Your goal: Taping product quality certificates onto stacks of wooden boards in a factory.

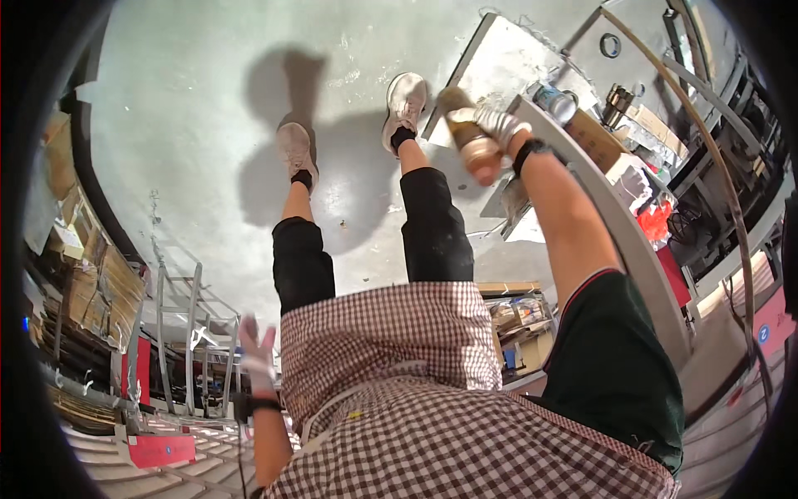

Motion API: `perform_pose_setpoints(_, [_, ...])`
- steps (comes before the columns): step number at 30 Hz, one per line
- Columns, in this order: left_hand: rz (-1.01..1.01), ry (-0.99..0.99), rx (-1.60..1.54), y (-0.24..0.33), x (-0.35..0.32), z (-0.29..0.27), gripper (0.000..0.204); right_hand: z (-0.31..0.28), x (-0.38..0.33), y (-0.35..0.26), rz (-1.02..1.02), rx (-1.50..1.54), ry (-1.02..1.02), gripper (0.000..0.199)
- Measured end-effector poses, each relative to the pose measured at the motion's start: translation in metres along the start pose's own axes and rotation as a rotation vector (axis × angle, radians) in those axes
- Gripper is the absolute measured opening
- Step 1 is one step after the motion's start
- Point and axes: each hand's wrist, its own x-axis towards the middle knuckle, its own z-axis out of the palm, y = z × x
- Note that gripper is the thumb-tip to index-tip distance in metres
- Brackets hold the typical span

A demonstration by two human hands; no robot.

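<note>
Downward, the head camera looks along the person's own body: checked apron (391,366), black trousers and pale shoes (405,98) on a grey concrete floor (208,100). The right hand (497,126), in a striped work glove, is raised beside the edge of a grey workbench (640,241), its fingers (503,121) wrapped round a brown cylindrical object (467,137), seemingly a bottle or tube with a pale band near its lower end. The object is in the air, tilted, clear of bench and floor, so the work stands mid-carry: the object is picked up but is set down nowhere. The left hand (256,345) hangs low at the person's side, away from the object, holding nothing, with fingers spread and two pointing upward. On the bench lie a tin can (555,101), cardboard boxes (597,137), a red item (655,223) and a roll of tape (611,45); a long hose (715,166) arcs over it. A metal stepladder (187,333) stands at the left, with stacked cardboard (104,291) beyond. Shelves of small goods (519,320) show beneath the bench.
</note>
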Motion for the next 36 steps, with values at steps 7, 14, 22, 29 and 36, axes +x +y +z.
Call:
perform_pose_setpoints(7, [1.340, -0.353, 0.489, 0.278, 0.001, 0.075, 0.081, 0.160, -0.196, 0.026, -0.522, 0.174, -0.064, 0.058])
perform_pose_setpoints(14, [1.930, -0.450, 0.194, 0.356, -0.125, 0.018, 0.074, 0.238, -0.365, 0.006, -0.449, 1.209, -1.153, 0.032])
perform_pose_setpoints(22, [1.728, -0.396, -0.171, 0.378, -0.254, -0.089, 0.102, 0.257, -0.639, 0.009, -1.196, 0.457, 0.241, 0.070])
perform_pose_setpoints(29, [2.008, -0.124, -0.175, 0.375, -0.389, -0.173, 0.108, 0.327, -0.766, 0.010, -1.774, 0.093, 0.613, 0.134])
perform_pose_setpoints(36, [2.022, -0.071, -0.218, 0.354, -0.459, -0.219, 0.076, 0.339, -0.834, 0.005, -2.058, 0.086, 0.533, 0.120])
